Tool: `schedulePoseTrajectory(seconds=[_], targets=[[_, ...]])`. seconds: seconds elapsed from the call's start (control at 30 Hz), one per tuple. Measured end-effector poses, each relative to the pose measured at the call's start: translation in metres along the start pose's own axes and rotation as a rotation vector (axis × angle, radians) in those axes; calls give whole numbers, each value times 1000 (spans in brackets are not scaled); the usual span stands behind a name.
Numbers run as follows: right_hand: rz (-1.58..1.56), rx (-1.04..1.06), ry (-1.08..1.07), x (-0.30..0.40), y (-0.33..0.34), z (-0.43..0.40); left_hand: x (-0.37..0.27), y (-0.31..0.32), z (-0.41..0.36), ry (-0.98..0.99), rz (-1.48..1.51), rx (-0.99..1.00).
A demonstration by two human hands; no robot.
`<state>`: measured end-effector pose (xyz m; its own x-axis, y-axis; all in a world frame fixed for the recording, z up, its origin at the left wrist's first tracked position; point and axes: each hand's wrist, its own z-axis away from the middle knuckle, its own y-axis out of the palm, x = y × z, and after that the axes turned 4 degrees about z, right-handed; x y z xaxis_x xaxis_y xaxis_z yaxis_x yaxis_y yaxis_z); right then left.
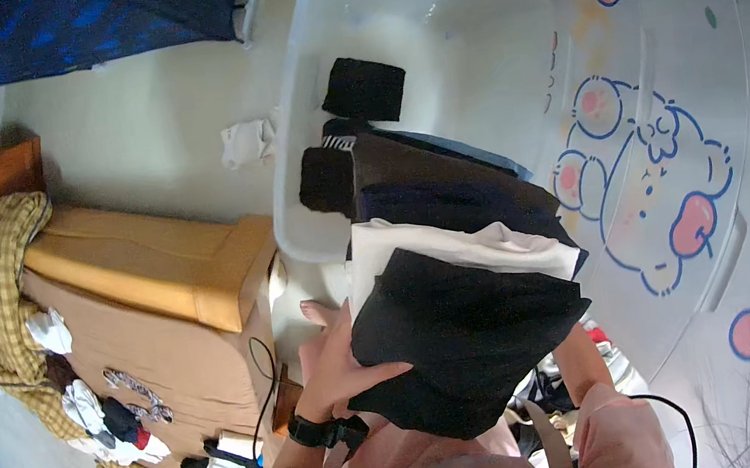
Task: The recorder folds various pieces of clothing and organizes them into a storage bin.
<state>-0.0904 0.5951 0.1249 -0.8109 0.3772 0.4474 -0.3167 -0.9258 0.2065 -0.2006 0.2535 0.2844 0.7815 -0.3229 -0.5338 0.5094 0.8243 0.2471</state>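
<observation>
My left hand (329, 360) holds the left edge of a black folded garment (467, 337), thumb on top and fingers underneath. A white folded garment (467, 248) lies directly beneath the black one. My right forearm (583, 363) reaches under the right side of the cloth, which hides the right hand. Beyond the cloth stands a translucent plastic bin (494, 13). Inside it are a small black folded cloth (364, 89), another black folded cloth (327, 179) and dark brown folded fabric (400, 163). Navy fabric (459, 201) shows at the white garment's far edge; whether it is held cannot be told.
Right of the bin is a white panel (657, 53) with a cartoon animal and cherries. A wooden-framed bed or couch (149, 264) at left bears loose clothes (108, 420) and a yellow checked blanket (6, 296). More clothes (550, 390) lie below my arms. A black cable (684, 413) curves at right.
</observation>
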Motion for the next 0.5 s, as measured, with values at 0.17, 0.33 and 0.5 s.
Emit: schedulePoseTrajectory(seconds=[0.17, 0.33, 0.5], targets=[[-109, -90, 10, -3, -55, -23, -31, 22, -70, 172, 19, 64], [-199, -150, 13, -19, -82, -46, -26, 17, -126, 216, -9, 80], [-259, -179, 9, -36, -98, -79, -20, 4, -165, 51, 113, 93]])
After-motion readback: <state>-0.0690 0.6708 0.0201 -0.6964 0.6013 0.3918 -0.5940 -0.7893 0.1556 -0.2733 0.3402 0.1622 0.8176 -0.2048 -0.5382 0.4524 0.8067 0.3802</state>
